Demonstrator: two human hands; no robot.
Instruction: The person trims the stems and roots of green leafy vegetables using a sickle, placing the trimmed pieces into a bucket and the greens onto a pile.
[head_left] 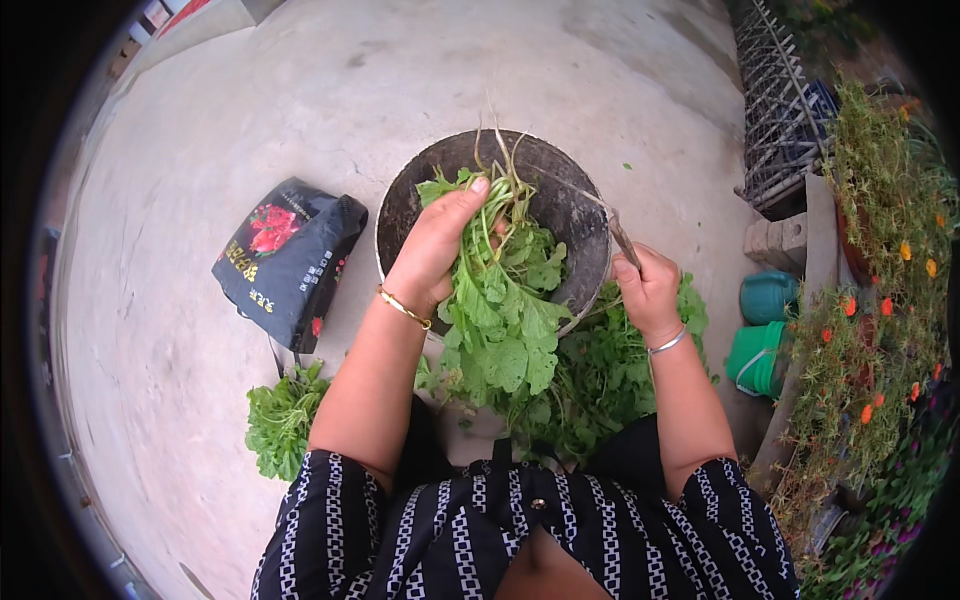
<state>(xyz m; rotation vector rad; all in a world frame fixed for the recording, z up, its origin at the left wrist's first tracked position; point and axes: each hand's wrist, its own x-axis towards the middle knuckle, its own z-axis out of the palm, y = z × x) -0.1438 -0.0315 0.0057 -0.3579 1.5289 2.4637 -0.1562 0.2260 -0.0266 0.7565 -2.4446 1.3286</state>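
Note:
My left hand (440, 238) is closed around a bunch of leafy greens (508, 330), its thumb across the stems. The pale roots point away from me, and the broad leaves, some with small holes, hang toward me. Beneath the bunch stands a dark, worn bucket (583, 255). In my right hand (650, 295), fingers wrapped round the handle, is a sickle (622, 238). Its thin blade, seen nearly edge-on, reaches left over the bucket to the stems by the roots; whether it touches them I cannot tell.
More greens (610, 385) lie in a heap between the bucket and my legs. At left are a black bag (290, 265) and a small pile of greens (283, 422). On the right stand a green bucket (757, 358), a teal container (768, 298) and a flower bed (880, 330).

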